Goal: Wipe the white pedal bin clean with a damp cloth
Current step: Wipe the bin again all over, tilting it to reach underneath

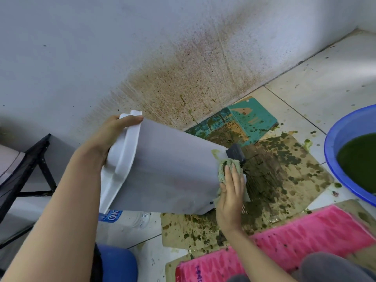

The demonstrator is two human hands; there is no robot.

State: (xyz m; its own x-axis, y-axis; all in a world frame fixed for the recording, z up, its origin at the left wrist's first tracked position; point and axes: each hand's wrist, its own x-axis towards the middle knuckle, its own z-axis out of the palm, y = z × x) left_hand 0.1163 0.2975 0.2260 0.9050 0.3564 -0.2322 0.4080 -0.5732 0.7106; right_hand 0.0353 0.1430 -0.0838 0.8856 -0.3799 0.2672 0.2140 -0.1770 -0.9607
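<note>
Slippage is the first worry: the white pedal bin [168, 171] is tipped far over, its lidded top up toward the person and its base down at the stained cardboard [284, 180]. Whether the base corner rests on that cardboard or hangs just above it cannot be told. The left hand [109, 137] alone carries the top end, fingers and thumb wrapped round the rim by the lid [122, 159]. If that grip gets wet, the bin could drop or swing.

The right hand [230, 200] lies flat, fingers straight, pressing a green-tinged cloth [230, 165] against the bin's side at the base end, just beside the black pedal [236, 154]. The cloth looks soiled already, so more strokes may smear green over the plastic rather than lift it. A faint green mark shows just above the cloth.

Pushing hard toward the base could drag the bin across the mess under it and dirty the cleaned side again. To the right of the bin, well apart, a blue basin [329, 151] holds dark green liquid [360, 159]. Rinsing there would likely reload the cloth with grime.
</note>
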